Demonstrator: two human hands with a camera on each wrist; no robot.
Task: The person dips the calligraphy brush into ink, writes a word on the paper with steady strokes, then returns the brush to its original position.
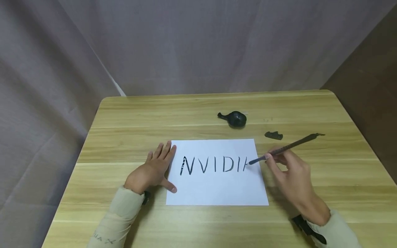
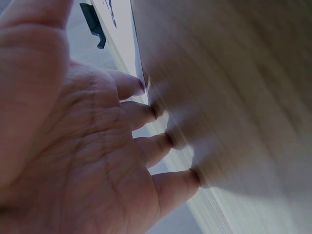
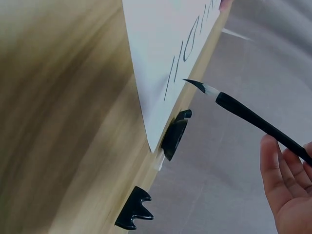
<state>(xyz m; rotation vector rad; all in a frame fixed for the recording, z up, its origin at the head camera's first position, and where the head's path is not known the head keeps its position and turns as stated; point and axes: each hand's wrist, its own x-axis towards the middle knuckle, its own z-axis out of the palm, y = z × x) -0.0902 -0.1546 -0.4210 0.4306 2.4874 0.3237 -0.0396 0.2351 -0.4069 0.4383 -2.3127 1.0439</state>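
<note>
A white sheet of paper (image 1: 217, 193) lies on the wooden table, with "NVIDI" and a further slanted stroke in black ink across it. My right hand (image 1: 293, 174) pinches a dark calligraphy brush (image 1: 288, 146) between thumb and fingers. The brush's inked tip is over the last strokes; whether it touches the paper I cannot tell. In the right wrist view the brush (image 3: 253, 117) shows its black, pointed hair and pale base. My left hand (image 1: 152, 174) lies spread at the sheet's left edge, thumb on the paper; its fingertips press down in the left wrist view.
Behind the paper sits a black gourd-shaped dish (image 1: 236, 119). To its right is a small dark brush rest (image 1: 274, 135) with a wavy top. The wooden table (image 1: 124, 120) ends at a grey curtain (image 1: 198, 48) at the back.
</note>
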